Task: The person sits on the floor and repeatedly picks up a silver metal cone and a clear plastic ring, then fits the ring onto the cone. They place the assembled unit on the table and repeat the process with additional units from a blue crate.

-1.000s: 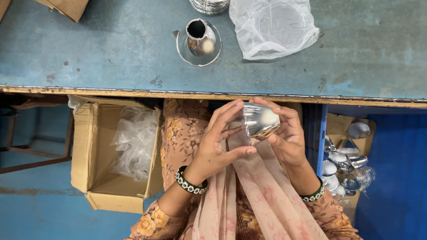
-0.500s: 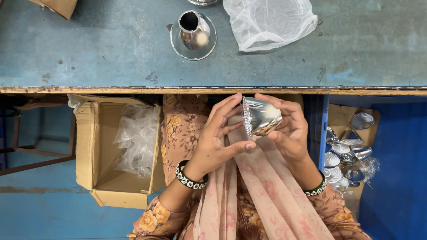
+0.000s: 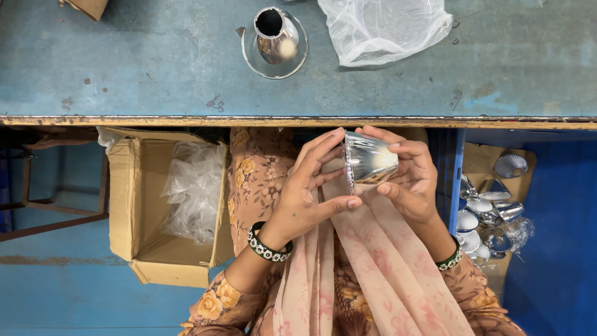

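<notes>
Our right hand (image 3: 411, 180) wraps its fingers around a shiny metal cup (image 3: 369, 160), while our left hand (image 3: 309, 186) presses spread fingertips on its rim, just below the blue table (image 3: 149, 68). At nine o'clock sits a cardboard box (image 3: 168, 205); at twelve, a steel funnel (image 3: 275, 34).

Brightness: bright, even light across the whole view.
Source: seems overhead; no lamp in view.
Glare: a hot spot on the funnel (image 3: 276, 38); strong reflections on the cup (image 3: 370, 163) held between the left hand (image 3: 306, 198) and the right hand (image 3: 410, 180); soft sheen on the bag (image 3: 384, 28).
Shadows: a dark band under the table (image 3: 124, 68) edge; the box (image 3: 163, 205) is shaded inside.
Focus: sharp at centre; the reflectors (image 3: 491, 208) are slightly soft.
Distortion: mild bending at the edges.
</notes>
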